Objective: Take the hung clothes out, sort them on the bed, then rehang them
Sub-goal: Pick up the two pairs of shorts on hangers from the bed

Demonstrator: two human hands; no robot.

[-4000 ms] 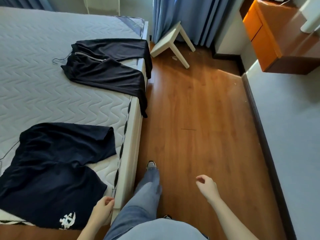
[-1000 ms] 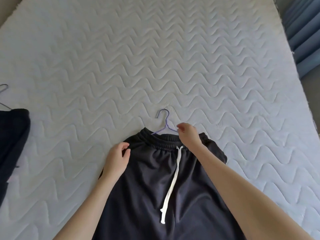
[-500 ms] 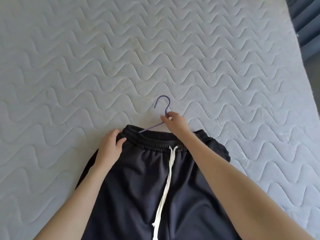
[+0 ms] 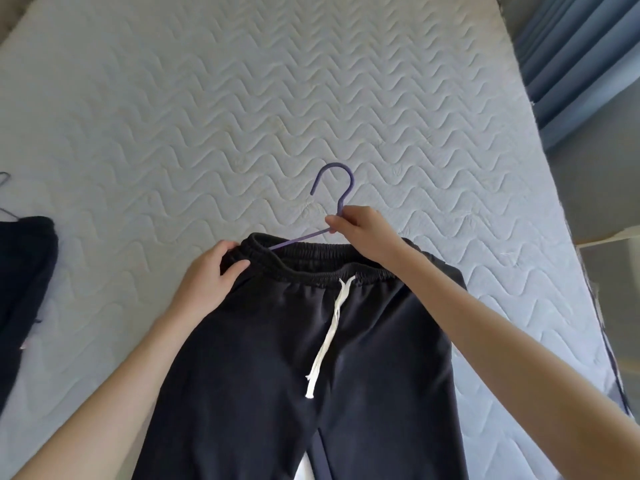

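Dark shorts [image 4: 263,362] with a white drawstring [image 4: 327,336] lie flat on the quilted white mattress [image 4: 242,109], waistband pointing away from me. A purple hanger [image 4: 337,192] sticks out of the waistband, its hook lifted above the mattress. My right hand [image 4: 367,233] pinches the hanger just below the hook. My left hand [image 4: 211,275] grips the left end of the elastic waistband. The hanger's lower bar is hidden inside the shorts.
Another dark garment [image 4: 20,275] lies at the left edge of the mattress, with a thin hanger hook [image 4: 5,178] beside it. Blue curtains [image 4: 575,53] hang past the bed's right side.
My right hand has drawn the purple hanger farther out of the waistband, so more of its hook and neck shows. My left hand stays on the waistband.
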